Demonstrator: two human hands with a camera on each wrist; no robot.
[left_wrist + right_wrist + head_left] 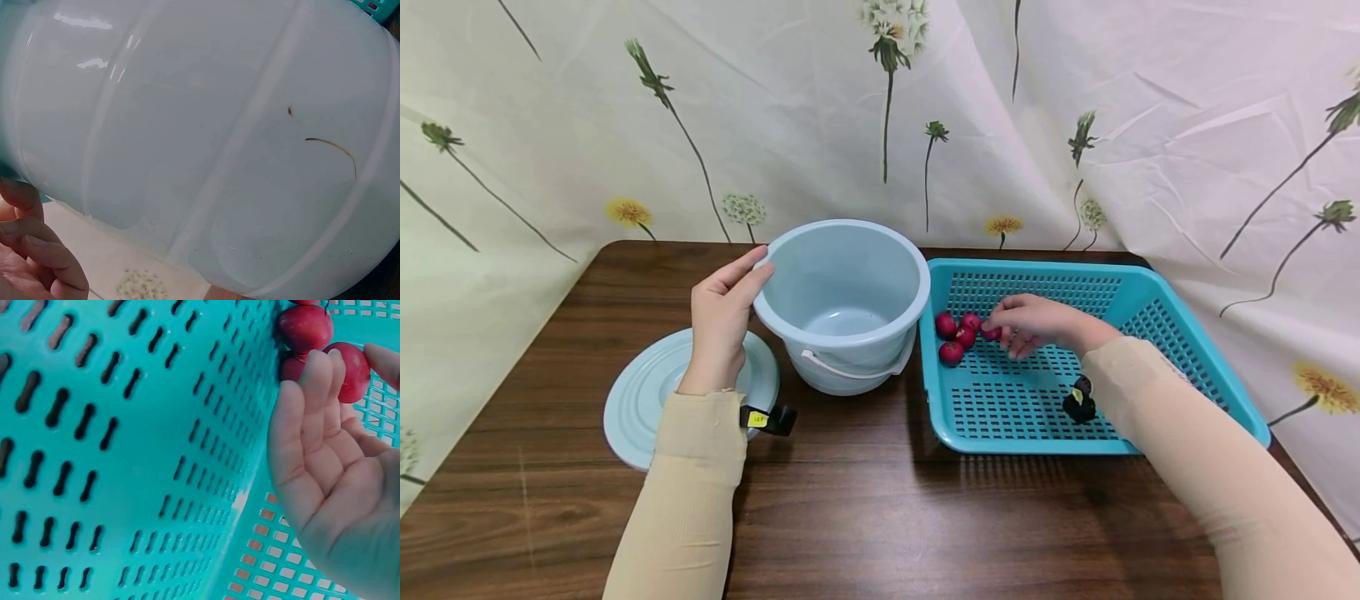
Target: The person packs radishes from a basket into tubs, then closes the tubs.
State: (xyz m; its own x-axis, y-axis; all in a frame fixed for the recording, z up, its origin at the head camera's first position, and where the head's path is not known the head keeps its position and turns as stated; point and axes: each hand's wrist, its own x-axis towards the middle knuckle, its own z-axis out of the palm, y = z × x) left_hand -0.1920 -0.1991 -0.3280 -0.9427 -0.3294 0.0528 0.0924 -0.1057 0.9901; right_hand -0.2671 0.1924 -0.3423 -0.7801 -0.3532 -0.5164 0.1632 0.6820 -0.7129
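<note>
A light blue bucket (pixel 850 339) stands upright at the middle of the table, its inside bare. My left hand (pixel 718 321) holds its rim at the left, thumb and fingers at the edge; the left wrist view shows the bucket's outer wall (pixel 187 125) and curled fingers (pixel 50 259). In the turquoise basket (pixel 1037 446), my right hand (pixel 1037 321) pinches a red radish (pixel 351 372) between thumb and fingertips. Several more radishes (pixel 951 353) lie beside it against the basket's left wall. The right wrist view shows others partly hidden behind the fingers.
A round light blue lid (pixel 632 408) lies left of the bucket, partly under my left forearm. The bucket's white handle (pixel 842 367) hangs down at the front. The basket stands close to the bucket's right side. A flowered cloth (pixel 820 108) hangs behind the brown wooden table (pixel 850 517).
</note>
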